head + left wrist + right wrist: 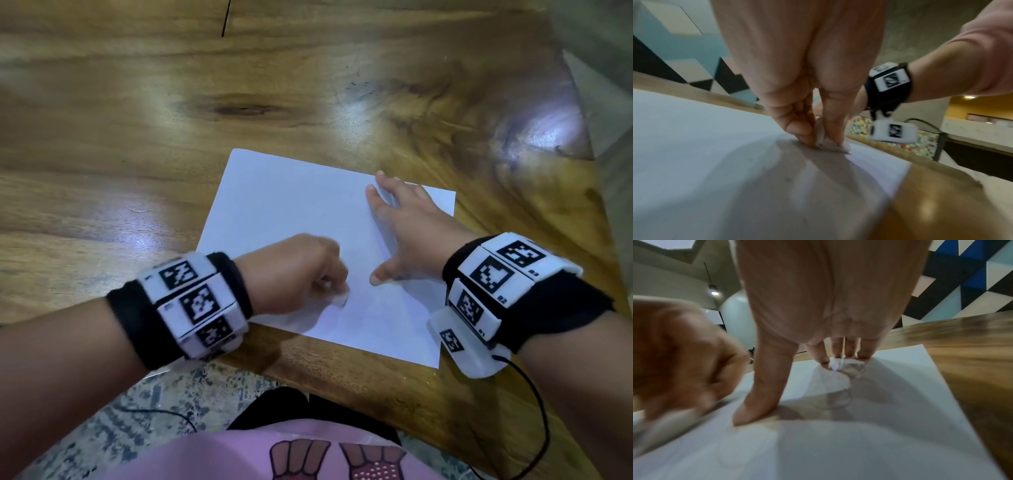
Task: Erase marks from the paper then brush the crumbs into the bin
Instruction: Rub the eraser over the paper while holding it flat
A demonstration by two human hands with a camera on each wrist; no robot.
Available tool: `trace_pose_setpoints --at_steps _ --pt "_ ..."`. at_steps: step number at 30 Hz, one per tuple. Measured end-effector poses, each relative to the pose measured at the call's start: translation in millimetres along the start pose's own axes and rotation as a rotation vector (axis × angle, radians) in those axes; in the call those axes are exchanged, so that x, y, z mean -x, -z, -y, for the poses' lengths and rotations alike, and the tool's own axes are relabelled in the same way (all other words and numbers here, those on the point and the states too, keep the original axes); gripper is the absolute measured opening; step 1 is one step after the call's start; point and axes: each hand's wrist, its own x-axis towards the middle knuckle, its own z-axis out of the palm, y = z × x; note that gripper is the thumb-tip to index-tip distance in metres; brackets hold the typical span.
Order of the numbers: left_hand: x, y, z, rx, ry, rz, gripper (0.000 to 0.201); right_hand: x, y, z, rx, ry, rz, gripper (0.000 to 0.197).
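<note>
Left hand (298, 270) pinches eraser (340, 300) on paper (291, 205).

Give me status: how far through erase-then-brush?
Done: nothing clearly finished. In hand: left hand pinches the eraser against the paper; right hand presses the sheet flat on the table. Faint pencil loops remain under the right palm. Left: finishing the erasing and brushing crumbs; no bin in view.

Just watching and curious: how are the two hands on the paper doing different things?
The left hand is curled, pinching a small eraser; the right hand lies spread flat, holding nothing. The left looks motion-blurred; the right looks sharp. Both touch the paper and wear marker wristbands.
</note>
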Motion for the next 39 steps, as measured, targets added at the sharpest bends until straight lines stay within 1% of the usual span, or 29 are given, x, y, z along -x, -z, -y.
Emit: trace_pose_setpoints --at_steps 2,3,4,6,8,9,11,13,14,16,17,18,21,23,24,26,29,30,32,35,37,39 --pt "15 -5 0 0.01 0.006 0.089 0.01 1 0 0 -0.005 -0.001 0.002 0.124" --pt "18 -6 1 0.008 0.017 0.099 0.012 1 0 0 -0.004 -0.001 0.002 0.124" --pt "17 -3 3 0.01 0.025 0.082 0.012 1 0 1 -0.002 -0.002 0.002 0.124" --pt "4 6 5 -0.003 0.032 -0.008 0.007 1 0 1 0.006 -0.001 0.001 0.125" --pt "-14 18 8 -0.035 0.089 -0.087 0.008 0 0 0 0.011 -0.001 0.002 0.125" --pt "-21 22 9 -0.051 0.117 -0.1 0.011 0 0 0 0.015 -0.001 0.0 0.125" --pt "-20 21 11 -0.056 0.096 -0.08 0.009 0 0 1 0.019 -0.003 -0.002 0.125" --pt "1 13 10 -0.007 0.025 -0.046 0.011 0 1 1 0.016 -0.008 0.002 0.124" --pt "14 8 10 0.02 0.022 -0.007 0.011 0 1 1 0.011 -0.011 0.004 0.124" --pt "33 0 13 0.019 0.059 0.085 0.007 1 1 1 0.007 -0.011 0.006 0.123" --pt "36 -1 15 0.013 0.07 0.099 0.008 1 1 1 0.008 -0.011 0.006 0.123" --pt "34 0 17 0.012 0.07 0.08 0.009 0 0 1 0.011 -0.01 0.004 0.123" --pt "9 13 18 -0.008 0.064 -0.059 0.003 0 0 1 0.013 -0.008 -0.005 0.124" --pt "-2 18 20 -0.011 0.093 -0.086 0.007 0 0 0 0.009 -0.01 -0.003 0.123" --pt "1 16 22 -0.008 0.079 -0.086 0.006 0 0 1 0.006 -0.009 0.001 0.123" --pt "18 11 22 -0.005 0.023 -0.059 0.008 1 0 1 -0.001 -0.008 0.007 0.123" --pt "44 1 22 0.01 0.068 0.072 0.007 1 1 0 -0.003 -0.006 0.005 0.123" --pt "46 2 23 0.015 0.08 0.079 0.008 1 1 0 0.0 -0.006 0.005 0.123" --pt "35 7 22 0.024 0.079 0.022 0.007 0 1 1 0.006 -0.009 0.006 0.123" --pt "-3 16 15 -0.005 0.056 -0.062 0.011 -1 0 1 0.019 -0.005 0.009 0.124" --pt "-23 21 10 -0.045 0.074 -0.082 0.011 -2 -1 0 0.026 -0.004 0.009 0.125" --pt "-23 18 10 -0.064 0.059 -0.084 0.01 -1 0 0 0.023 -0.006 0.01 0.125"
